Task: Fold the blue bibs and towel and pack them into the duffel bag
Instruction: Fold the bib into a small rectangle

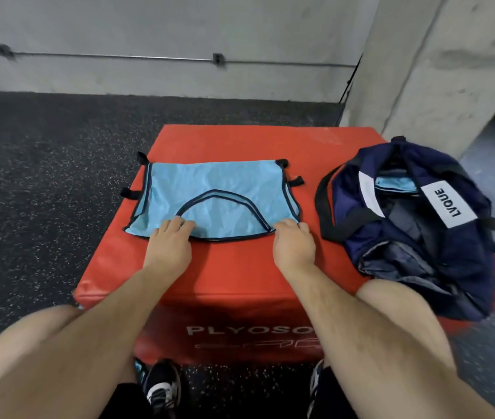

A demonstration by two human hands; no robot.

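Both grips hold the near edge of the blue bib [210, 189]: the left grip [171, 237] and the right grip [294, 241] curl their fingers onto its two straps. It lies flat on the red bench [240, 267]. Just beside it on the right stands the open duffel bag [439, 255], with blue cloth [394, 185] inside.

One wide-angle camera on my head looks forward and down, close over the red plyo box [240, 267] mid-frame.
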